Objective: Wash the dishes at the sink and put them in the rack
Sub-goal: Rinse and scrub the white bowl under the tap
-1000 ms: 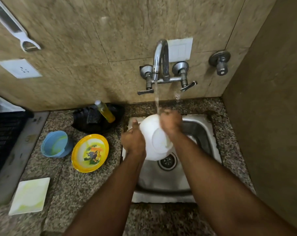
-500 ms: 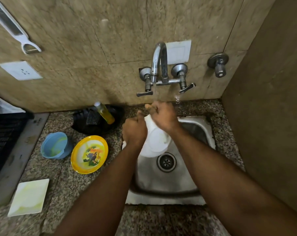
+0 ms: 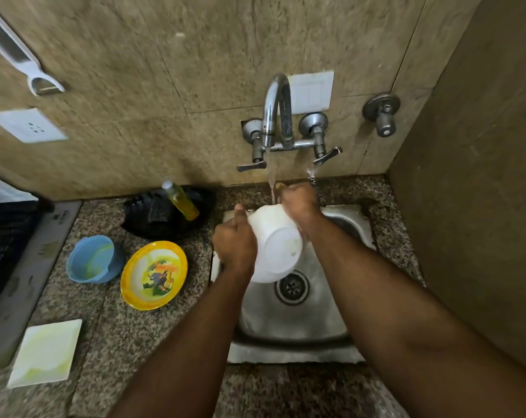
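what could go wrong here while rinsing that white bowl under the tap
The wet white bowl is held tilted over the sink by the left hand and right hand; the grip might slip and drop it. Water from the tap may also splash off it onto the counter.

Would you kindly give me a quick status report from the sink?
Both hands, left and right, grip white bowl under running tap. Blue cup, yellow plate wait on counter. Nothing blocking.

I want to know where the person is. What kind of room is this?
Most likely a home kitchen. There is a steel sink with a running tap, and both hands hold a white bowl under the water. More dishes wait on the stone counter.
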Available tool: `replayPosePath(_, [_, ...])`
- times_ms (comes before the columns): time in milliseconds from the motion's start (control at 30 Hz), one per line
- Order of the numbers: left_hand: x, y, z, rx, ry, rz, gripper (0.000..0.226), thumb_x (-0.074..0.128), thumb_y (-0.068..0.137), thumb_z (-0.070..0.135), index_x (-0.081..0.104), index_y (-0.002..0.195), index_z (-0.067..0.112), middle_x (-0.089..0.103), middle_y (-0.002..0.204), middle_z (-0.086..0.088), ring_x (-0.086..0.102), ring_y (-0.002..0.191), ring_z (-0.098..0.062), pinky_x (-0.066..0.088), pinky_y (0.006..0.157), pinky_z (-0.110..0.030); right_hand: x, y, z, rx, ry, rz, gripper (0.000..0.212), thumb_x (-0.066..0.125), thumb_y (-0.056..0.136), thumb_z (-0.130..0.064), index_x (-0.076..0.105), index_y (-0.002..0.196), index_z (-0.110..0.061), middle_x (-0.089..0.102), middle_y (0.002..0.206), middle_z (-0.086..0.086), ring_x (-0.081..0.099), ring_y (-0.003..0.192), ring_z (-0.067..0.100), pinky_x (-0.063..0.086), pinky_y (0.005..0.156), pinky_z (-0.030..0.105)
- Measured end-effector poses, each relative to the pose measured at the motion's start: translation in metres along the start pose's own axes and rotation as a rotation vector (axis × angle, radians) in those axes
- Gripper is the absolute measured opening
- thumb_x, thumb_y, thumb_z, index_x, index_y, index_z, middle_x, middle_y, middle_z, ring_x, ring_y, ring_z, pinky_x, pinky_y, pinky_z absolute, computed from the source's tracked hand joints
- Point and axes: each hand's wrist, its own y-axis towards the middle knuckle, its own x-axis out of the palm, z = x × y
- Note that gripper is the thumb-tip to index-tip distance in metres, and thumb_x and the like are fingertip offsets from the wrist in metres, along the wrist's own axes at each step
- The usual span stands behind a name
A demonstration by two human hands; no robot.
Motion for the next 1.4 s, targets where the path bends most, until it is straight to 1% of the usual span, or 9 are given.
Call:
replayPosePath(233, [-0.005, 0.012, -0.002, -0.264, -0.212, 0.097, 0.060, 0.055, 0.091, 0.058, 0.076, 0.083, 0.002, 0.076, 0.088, -0.022, 0.073, 0.089, -0.039, 0.059, 0.086, -0.052, 0.014, -0.046, 0.011, -0.265, -0.413, 0.088, 0.090, 0.030, 0.071, -0.101, 0.063, 0.110, -0.026, 0.067, 0.102, -0.004, 0.062, 0.091, 0.019, 0.053, 0.080, 0.038])
replayPosePath(367, [-0.010, 0.011, -0.006, -0.300, -0.208, 0.070, 0.056, 0.058, 0.097, 0.051, 0.073, 0.076, 0.002, 0.074, 0.088, -0.021, 0.071, 0.091, -0.040, 0.057, 0.088, -0.050, 0.007, -0.021, 0.018, -0.237, -0.381, 0.003, 0.045, 0.046, 0.100, -0.060, 0.063, 0.083, -0.022, 0.065, 0.081, -0.001, 0.063, 0.082, 0.027, 0.050, 0.073, 0.033])
replayPosePath(467, [-0.010, 0.004, -0.009, -0.393, -0.276, 0.080, 0.046, 0.059, 0.101, 0.045, 0.065, 0.076, 0.007, 0.068, 0.088, -0.014, 0.064, 0.084, -0.031, 0.051, 0.078, -0.038, 0.000, -0.007, 0.012, -0.143, -0.322, 0.000, 0.023, 0.048, 0.105, -0.021, 0.070, 0.104, -0.015, 0.074, 0.095, 0.001, 0.068, 0.093, 0.026, 0.049, 0.078, 0.025])
replayPosePath(600, [-0.009, 0.005, -0.016, -0.503, -0.449, 0.118, 0.043, 0.062, 0.100, 0.042, 0.070, 0.096, 0.000, 0.072, 0.103, -0.016, 0.066, 0.085, -0.029, 0.050, 0.074, -0.034, 0.002, -0.026, 0.006, -0.071, -0.098, 0.088, 0.051, 0.062, 0.092, -0.065, 0.068, 0.078, -0.016, 0.063, 0.067, -0.003, 0.059, 0.062, 0.016, 0.047, 0.062, 0.026])
replayPosePath(700, [-0.010, 0.010, -0.024, -0.598, -0.598, 0.104, 0.036, 0.067, 0.095, 0.044, 0.067, 0.083, 0.009, 0.074, 0.104, -0.012, 0.072, 0.091, -0.031, 0.060, 0.088, -0.045, 0.011, -0.042, 0.007, -0.019, -0.312, 0.043, 0.101, 0.026, 0.065, -0.107, 0.069, 0.099, -0.021, 0.069, 0.091, 0.001, 0.067, 0.081, 0.023, 0.058, 0.077, 0.039])
replayPosePath(967, [-0.027, 0.017, -0.019, -0.376, -0.392, -0.276, 0.030, 0.061, 0.094, 0.040, 0.075, 0.100, 0.014, 0.074, 0.096, -0.009, 0.069, 0.098, -0.031, 0.057, 0.089, -0.045, -0.001, -0.021, -0.002, -0.322, -0.424, -0.078, 0.048, 0.045, 0.108, -0.042, 0.073, 0.085, -0.011, 0.067, 0.079, 0.009, 0.062, 0.075, 0.028, 0.049, 0.071, 0.034])
replayPosePath(1233, [-0.018, 0.033, 0.023, 0.015, 0.008, -0.347, 0.066, 0.063, 0.088, 0.068, 0.059, 0.042, 0.020, 0.052, 0.045, 0.001, 0.051, 0.053, -0.017, 0.043, 0.064, -0.033, -0.002, -0.020, -0.008, -0.427, -0.194, -0.089, 0.027, 0.059, 0.104, -0.028, 0.073, 0.091, -0.008, 0.071, 0.085, 0.007, 0.067, 0.078, 0.025, 0.054, 0.072, 0.039])
replayPosePath(1300, [-0.016, 0.031, 0.022, -0.037, 0.011, -0.271, 0.068, 0.060, 0.088, 0.072, 0.061, 0.046, 0.018, 0.065, 0.059, -0.010, 0.060, 0.062, -0.021, 0.050, 0.070, -0.034, -0.001, -0.036, -0.007, -0.510, -0.340, -0.041, 0.028, 0.051, 0.105, -0.043, 0.067, 0.108, -0.019, 0.069, 0.103, 0.004, 0.063, 0.096, 0.023, 0.044, 0.084, 0.033])
replayPosePath(1400, [-0.009, 0.026, 0.021, -0.216, -0.056, -0.150, 0.070, 0.049, 0.084, 0.079, 0.067, 0.062, 0.015, 0.077, 0.086, -0.015, 0.073, 0.088, -0.030, 0.059, 0.090, -0.044, 0.016, -0.065, 0.007, -0.597, -0.742, 0.042, 0.060, 0.025, 0.103, -0.061, 0.038, 0.154, -0.032, 0.038, 0.161, 0.006, 0.033, 0.145, 0.033, 0.028, 0.115, 0.055])
